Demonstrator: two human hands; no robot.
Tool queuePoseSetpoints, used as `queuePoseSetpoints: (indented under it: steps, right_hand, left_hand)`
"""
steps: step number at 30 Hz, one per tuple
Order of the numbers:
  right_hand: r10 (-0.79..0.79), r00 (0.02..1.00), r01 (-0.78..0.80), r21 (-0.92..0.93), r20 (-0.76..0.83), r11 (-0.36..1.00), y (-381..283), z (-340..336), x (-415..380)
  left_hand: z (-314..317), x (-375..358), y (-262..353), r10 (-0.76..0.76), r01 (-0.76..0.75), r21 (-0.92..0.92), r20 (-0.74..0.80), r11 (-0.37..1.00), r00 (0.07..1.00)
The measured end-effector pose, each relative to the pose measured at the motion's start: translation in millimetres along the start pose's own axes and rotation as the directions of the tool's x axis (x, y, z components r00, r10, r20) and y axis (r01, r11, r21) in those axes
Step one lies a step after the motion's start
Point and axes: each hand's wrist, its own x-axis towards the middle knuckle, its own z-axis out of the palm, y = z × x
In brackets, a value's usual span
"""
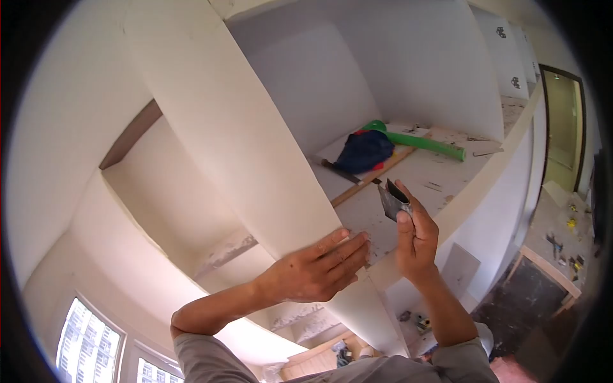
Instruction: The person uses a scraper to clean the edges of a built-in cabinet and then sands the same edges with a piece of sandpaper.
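My left hand lies with outstretched fingers against the front edge of a pale upright cabinet panel. It holds nothing. To its right, in front of the cabinet compartment, my right hand grips a folded piece of sandpaper between thumb and fingers. The sheet is dark inside the fold and greyish outside, and it stays apart from the panel. Behind it, on the dusty compartment floor, lie a dark blue cloth, a green tube and a hammer-like tool.
A wooden strip runs along the compartment floor. Open shelves stand at left, above windows. Far right are a doorway, a worktop with scattered tools and a wooden frame.
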Motion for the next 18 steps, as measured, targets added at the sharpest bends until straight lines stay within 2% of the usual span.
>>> queuePoseSetpoints:
  steps: [3,6,10,14,18]
  right_hand:
    - [0.015,1.0,-0.015,-0.012,0.009,1.0,7,2,-2]
    - [0.004,1.0,-0.004,-0.021,0.005,1.0,8,0,0]
    - [0.053,0.999,-0.054,0.01,0.006,0.999,8,-4,0]
    - [-0.004,0.999,0.005,0.02,-0.033,1.0,14,-1,-2]
    - [0.032,0.999,-0.03,0.062,-0.026,0.998,12,-3,-2]
  left_hand:
    - [-14,0,-30,-0.03,0.03,-0.037,0.007,0.999,1.0]
    - [-44,4,-79,-0.133,0.129,0.085,0.047,0.988,0.99]
    - [-75,17,-140,-0.19,0.197,0.214,-0.054,0.957,0.98]
    - [-93,16,-192,-0.18,0.221,0.26,-0.173,0.94,0.968]
    - [-89,17,-191,-0.261,0.322,0.215,-0.269,0.922,0.927]
